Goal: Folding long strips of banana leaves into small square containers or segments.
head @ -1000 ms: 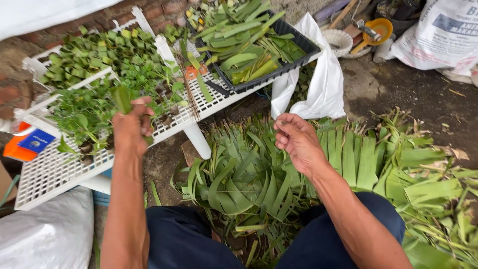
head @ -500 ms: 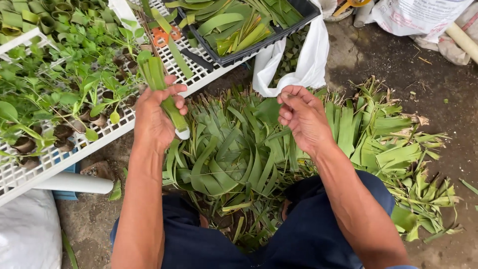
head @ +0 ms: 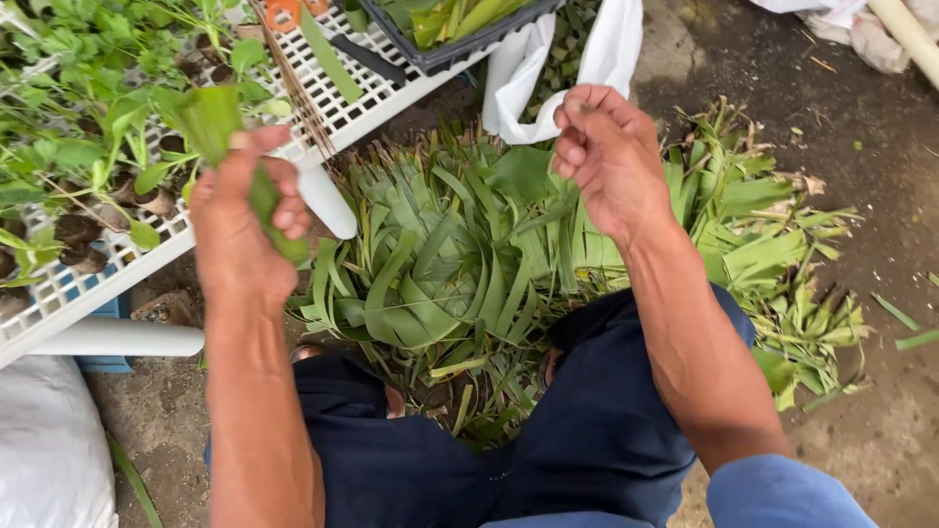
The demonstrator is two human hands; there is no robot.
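The left hand [head: 240, 230] has lifted its long flat green leaf strip [head: 220, 132] higher, gripping it — the right hand [head: 606, 156] hangs loosely curled, empty, over the glossy woven leaf pile [head: 440, 264].

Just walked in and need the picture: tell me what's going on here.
A seated person works over a heap of long green leaf strips on the ground. The left hand grips a folded green leaf, raised beside a white slatted rack of small potted seedlings. The right hand is curled loosely above the heap; whether it pinches anything is unclear. A dark crate of cut leaves sits on the rack.
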